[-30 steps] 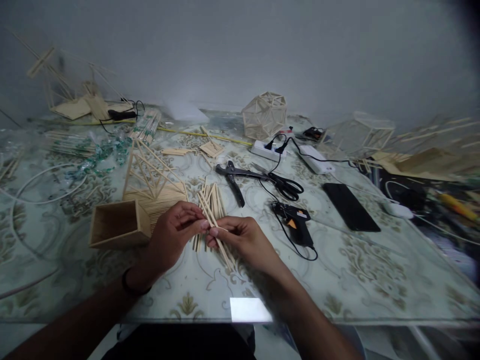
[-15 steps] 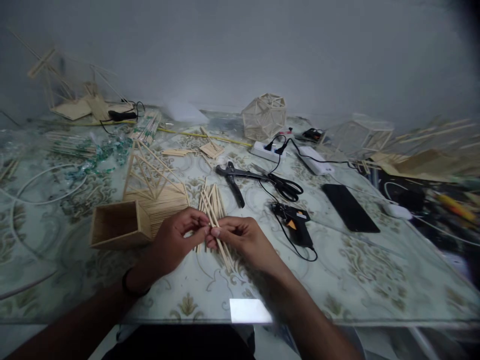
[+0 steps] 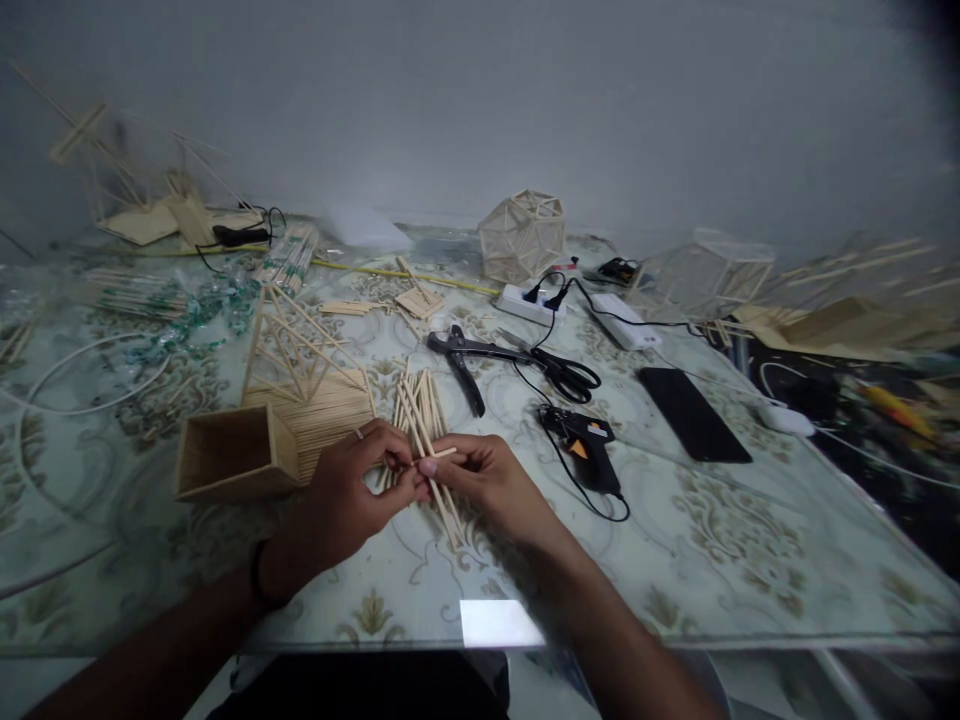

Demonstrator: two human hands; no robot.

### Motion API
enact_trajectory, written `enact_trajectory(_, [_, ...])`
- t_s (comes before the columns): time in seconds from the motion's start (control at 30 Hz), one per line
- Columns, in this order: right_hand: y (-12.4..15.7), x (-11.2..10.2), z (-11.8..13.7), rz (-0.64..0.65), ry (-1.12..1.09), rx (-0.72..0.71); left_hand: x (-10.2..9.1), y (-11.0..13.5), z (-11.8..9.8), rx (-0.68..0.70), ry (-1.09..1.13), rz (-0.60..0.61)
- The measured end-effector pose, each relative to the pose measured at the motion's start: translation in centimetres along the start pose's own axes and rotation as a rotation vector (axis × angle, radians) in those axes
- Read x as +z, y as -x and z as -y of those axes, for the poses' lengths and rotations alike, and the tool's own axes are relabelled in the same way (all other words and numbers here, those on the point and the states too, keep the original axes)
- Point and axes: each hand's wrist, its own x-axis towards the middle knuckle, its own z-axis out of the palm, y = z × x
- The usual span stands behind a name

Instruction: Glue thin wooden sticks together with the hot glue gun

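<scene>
Fingertips (image 3: 427, 466) of both hands meet over the middle of the desk (image 3: 675, 530), a little back from its near edge. My left hand (image 3: 345, 495) and my right hand (image 3: 487, 480) each pinch the same thin wooden stick (image 3: 442, 455) between thumb and forefinger, as far as I can tell, with the other fingers curled in. It lies nearly level, its free end poking out toward the right, just above the loose pile of sticks (image 3: 420, 400) fanned on the desk under my knuckles. Toward the left edge sits an open wooden box (image 3: 225, 455), apart from what I hold, with a stick frame (image 3: 300, 360) behind it. Toward the right lies a black glue gun (image 3: 589, 445), and further back are pliers (image 3: 465, 365) and scissors (image 3: 566, 375). To handle this well, I judge the pinch should be light and near the ends, since so thin a stick would bow or snap under pressure. My wrists should ride clear of the pile so I don't scatter it.
</scene>
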Motion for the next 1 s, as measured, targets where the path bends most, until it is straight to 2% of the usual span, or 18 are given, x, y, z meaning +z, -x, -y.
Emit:
enact_trajectory(0.2, [-0.09, 0.07, 0.0, 0.005, 0.006, 0.004, 0.13, 0.01, -0.25, 0.145, -0.133, -0.031])
enact_trajectory(0.43, [-0.22, 0.32, -0.19, -0.02, -0.021, 0.01, 0.18, -0.01, -0.33, 0.189, -0.139, -0.074])
enact_trajectory(0.9, [-0.05, 0.19, -0.02, -0.022, -0.037, 0.007, 0.26, 0.39, 0.32, 0.152, -0.14, -0.057])
enact_trajectory(1.0, [0.05, 0.03, 0.1, -0.027, -0.023, 0.026, -0.2, -0.03, -0.1, 0.0, -0.014, -0.026])
